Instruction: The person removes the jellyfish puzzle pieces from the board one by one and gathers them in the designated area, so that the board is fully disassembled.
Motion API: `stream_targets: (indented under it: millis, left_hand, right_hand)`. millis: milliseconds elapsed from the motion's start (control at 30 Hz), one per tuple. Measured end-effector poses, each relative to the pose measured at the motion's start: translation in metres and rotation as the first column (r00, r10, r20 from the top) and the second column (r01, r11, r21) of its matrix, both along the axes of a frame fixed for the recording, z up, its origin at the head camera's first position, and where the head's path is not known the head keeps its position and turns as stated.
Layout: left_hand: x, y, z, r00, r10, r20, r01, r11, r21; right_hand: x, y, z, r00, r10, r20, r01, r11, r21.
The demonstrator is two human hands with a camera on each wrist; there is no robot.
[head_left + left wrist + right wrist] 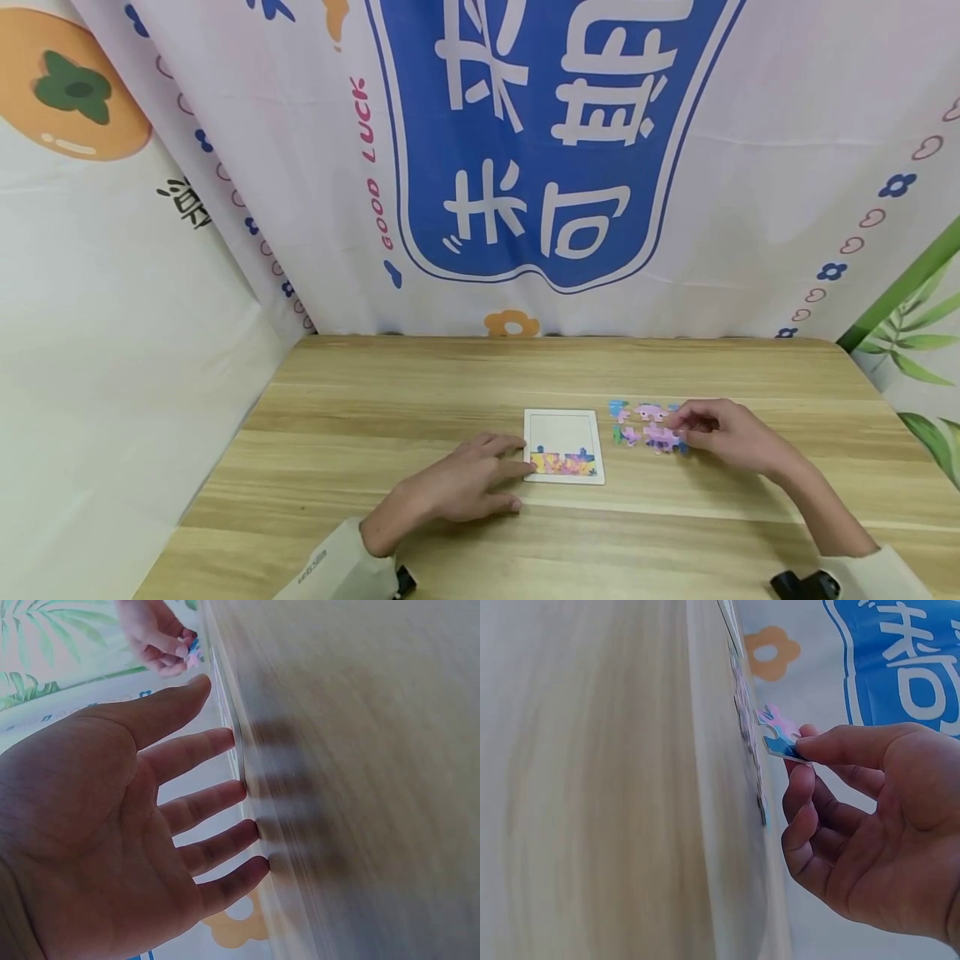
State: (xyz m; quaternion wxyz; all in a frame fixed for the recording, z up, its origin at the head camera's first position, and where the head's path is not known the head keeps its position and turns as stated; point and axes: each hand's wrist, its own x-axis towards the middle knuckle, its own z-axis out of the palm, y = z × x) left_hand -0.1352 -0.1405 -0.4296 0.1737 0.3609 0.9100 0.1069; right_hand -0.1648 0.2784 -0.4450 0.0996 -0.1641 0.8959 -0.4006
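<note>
A white puzzle tray (562,433) lies on the table, its bottom row filled with joined yellow and pink pieces (562,464). My left hand (476,479) spreads its fingers at the tray's left edge, the fingertips resting there. Over the loose pieces to the right of the tray, my right hand (716,433) pinches one puzzle piece (780,735) between thumb and fingers. That piece is pink and blue and is held up off the tabletop. Beneath it lie several loose purple, blue and green pieces (651,412), some of them partly hidden by the right hand.
The wooden table (420,375) ends at a back edge against a white printed curtain (750,208). Another pale cloth (112,333) hangs along the left side. A leaf-patterned cloth (922,333) hangs at the right.
</note>
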Motion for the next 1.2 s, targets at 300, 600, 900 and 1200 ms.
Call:
stream_targets:
  millis: [300,600,900,1200]
  left_hand:
    - [0.0,0.0,0.0,1.0,0.008,0.004,-0.008,1.0,0.002]
    - [0.0,0.0,0.0,1.0,0.015,0.012,-0.015,1.0,0.005]
    - [0.0,0.0,0.0,1.0,0.008,0.008,-0.008,1.0,0.006]
    - [-0.001,0.0,-0.001,1.0,0.002,-0.005,-0.002,1.0,0.002]
  right_hand:
    - [0.003,0.018,-0.002,0.999,-0.025,0.033,0.025,1.0,0.004]
    - [0.001,0.022,-0.005,1.0,-0.011,0.003,0.011,1.0,0.028]
    - [-0.005,0.016,-0.007,0.998,0.007,-0.062,0.001,0.992,0.128]
    - [-0.004,0.016,-0.006,0.999,0.016,-0.038,-0.01,0.99,0.14]
